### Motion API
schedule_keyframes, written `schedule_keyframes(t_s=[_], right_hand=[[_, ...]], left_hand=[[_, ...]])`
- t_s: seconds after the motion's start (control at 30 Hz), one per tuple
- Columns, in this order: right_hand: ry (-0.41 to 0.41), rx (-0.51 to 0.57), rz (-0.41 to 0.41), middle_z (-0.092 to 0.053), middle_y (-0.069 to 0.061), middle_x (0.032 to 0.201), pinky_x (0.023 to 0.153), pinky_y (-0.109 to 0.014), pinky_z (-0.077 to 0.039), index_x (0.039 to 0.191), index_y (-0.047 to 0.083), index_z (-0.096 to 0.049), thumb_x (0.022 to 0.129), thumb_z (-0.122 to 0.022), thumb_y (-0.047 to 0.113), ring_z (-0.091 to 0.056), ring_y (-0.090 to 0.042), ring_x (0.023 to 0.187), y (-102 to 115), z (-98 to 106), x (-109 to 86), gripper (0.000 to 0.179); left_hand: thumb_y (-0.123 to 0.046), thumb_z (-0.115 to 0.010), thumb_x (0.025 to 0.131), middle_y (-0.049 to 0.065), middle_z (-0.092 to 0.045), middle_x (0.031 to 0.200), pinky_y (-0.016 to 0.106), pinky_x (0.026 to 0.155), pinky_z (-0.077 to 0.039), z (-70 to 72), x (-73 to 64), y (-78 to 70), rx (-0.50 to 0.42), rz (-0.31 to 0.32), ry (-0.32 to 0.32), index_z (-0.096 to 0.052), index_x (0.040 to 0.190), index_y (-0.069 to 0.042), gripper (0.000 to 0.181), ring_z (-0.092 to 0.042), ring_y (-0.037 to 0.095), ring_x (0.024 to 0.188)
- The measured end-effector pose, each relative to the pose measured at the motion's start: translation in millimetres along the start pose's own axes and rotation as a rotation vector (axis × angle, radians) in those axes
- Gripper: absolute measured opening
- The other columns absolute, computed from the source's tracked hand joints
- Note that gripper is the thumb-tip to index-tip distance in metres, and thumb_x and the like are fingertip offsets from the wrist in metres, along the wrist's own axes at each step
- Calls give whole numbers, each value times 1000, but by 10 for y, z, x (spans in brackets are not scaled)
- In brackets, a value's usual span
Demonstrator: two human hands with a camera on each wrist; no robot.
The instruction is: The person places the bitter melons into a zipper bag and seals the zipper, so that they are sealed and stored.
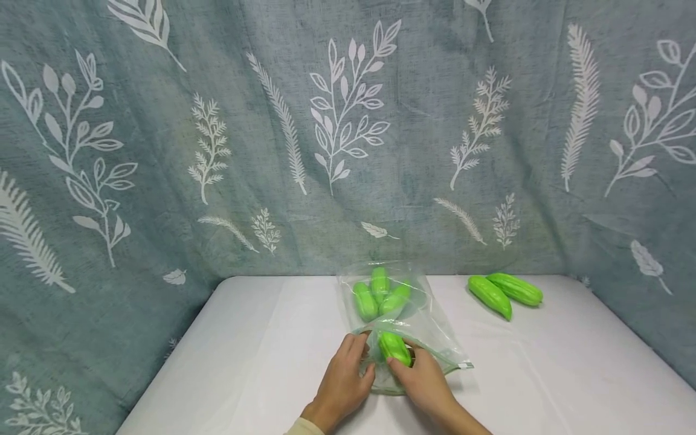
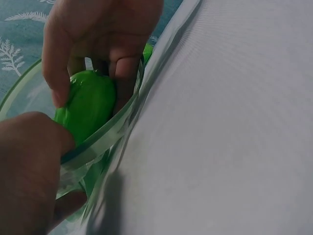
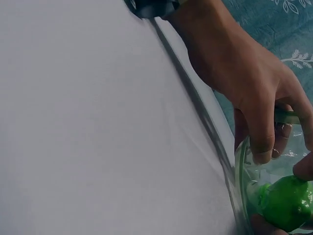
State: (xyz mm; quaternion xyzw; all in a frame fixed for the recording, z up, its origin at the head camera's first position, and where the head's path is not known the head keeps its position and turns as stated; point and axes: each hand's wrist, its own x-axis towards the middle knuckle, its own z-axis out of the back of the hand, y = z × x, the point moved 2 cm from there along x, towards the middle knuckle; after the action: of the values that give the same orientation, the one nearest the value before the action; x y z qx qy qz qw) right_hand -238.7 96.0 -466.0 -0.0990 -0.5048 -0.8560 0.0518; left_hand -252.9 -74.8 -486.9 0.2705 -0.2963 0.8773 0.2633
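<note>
Patterned curtain [image 1: 342, 145], grey-green with white leaves and sprigs, hanging beyond the bag and to either side of it. Bench [image 1: 261, 350], white and smooth, lying beneath the bag and spreading left and right of it. Bag [image 1: 435, 332], clear plastic, resting on the bench with its green-edged rim [image 2: 105, 129] parted on the near side.

Left hand [image 1: 342, 377], at the left of the bag's mouth: the fingers [image 1: 356, 344] hook inside the rim with the thumb outside, so that the plastic is gripped between them; a pale sleeve [image 1: 306, 426] shows at the wrist. Right hand [image 1: 426, 380], at the right of the bag's mouth: thumb and fingers stand apart by the thickness of a green vegetable [image 1: 394, 348], which they pinch from its two sides within the opening.

Three similar vegetables [image 1: 365, 302] lie together in the far part of the bag. Two more vegetables [image 1: 490, 297] lie side by side on the bench, well to the right of the bag. A small pale tab [image 1: 466, 365] sits at the right end of the bag's rim.
</note>
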Motion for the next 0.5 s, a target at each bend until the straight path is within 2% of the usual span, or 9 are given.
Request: schedule_keyframes(t_s=[0.23,0.43,0.5], right_hand=[[-2,-96,53,-69,-13,106,85,-44,-54,124,-9,-62,86,-75,21,-63,-21,95,70,20,106,50],[6,-112,26,-65,-22,121,94,-51,-52,129,-12,-59,87,-75,27,-62,-32,111,85,11,210,60],[3,-98,21,-65,-22,122,95,-51,-51,129,-11,-59,86,-75,28,-62,-33,112,66,-2,236,60]], left_hand=[[-6,-76,80,-5,-51,99,16,75,-53,-15,4,0,4,4,-3,-56,128,-7,52,-58,6,84],[-6,-77,80,-4,-51,98,15,72,-52,-20,8,6,6,-1,-7,-56,129,-8,53,-56,5,81],[-7,-77,80,-4,-52,98,15,73,-52,-22,6,7,6,-1,-7,-55,131,-7,56,-56,5,82]])
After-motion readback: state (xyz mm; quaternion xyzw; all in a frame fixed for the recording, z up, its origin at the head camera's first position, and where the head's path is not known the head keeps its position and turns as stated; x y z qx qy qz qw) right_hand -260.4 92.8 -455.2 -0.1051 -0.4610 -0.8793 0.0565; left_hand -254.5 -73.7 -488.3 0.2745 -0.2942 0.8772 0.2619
